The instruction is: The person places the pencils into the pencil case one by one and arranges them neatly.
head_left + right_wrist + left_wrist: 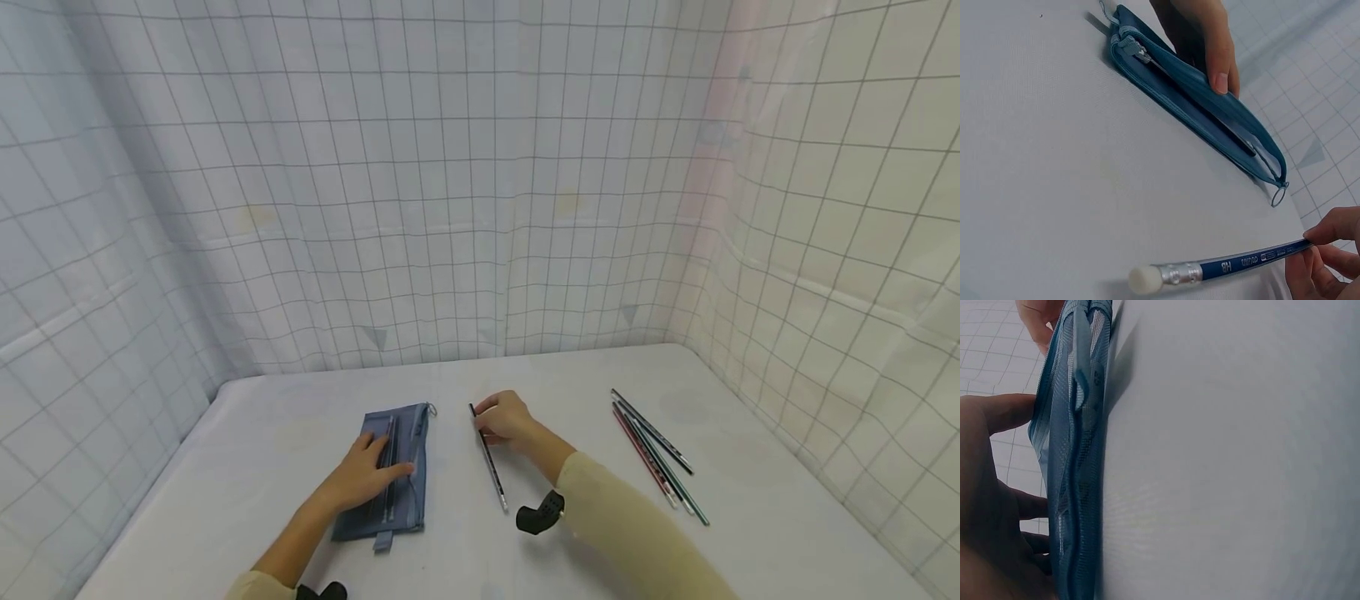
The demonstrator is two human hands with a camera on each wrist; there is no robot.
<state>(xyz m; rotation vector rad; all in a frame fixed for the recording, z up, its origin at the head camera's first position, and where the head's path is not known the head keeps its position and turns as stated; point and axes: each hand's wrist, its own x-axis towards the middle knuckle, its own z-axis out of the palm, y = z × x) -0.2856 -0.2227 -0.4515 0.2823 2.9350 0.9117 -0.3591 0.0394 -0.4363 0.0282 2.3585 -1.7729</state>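
A flat blue zip pencil case (414,500) lies on the table in the head view. My left hand (365,475) rests on top of it, fingers spread and thumb along the zip side. In the right wrist view the zip edge of the case (1175,103) gapes, with a dark pencil (1229,134) inside. My right hand (506,418) pinches a dark blue pencil (491,464) near its far end. The white eraser (1145,279) of this pencil points toward the near side, and HB is printed on the barrel.
Several pencils (660,458), dark, red and green, lie in a loose bunch to the right on the white table (247,467). White grid-patterned curtains (465,208) hang behind and along both sides. A metal ring (1279,194) hangs from a corner of the case.
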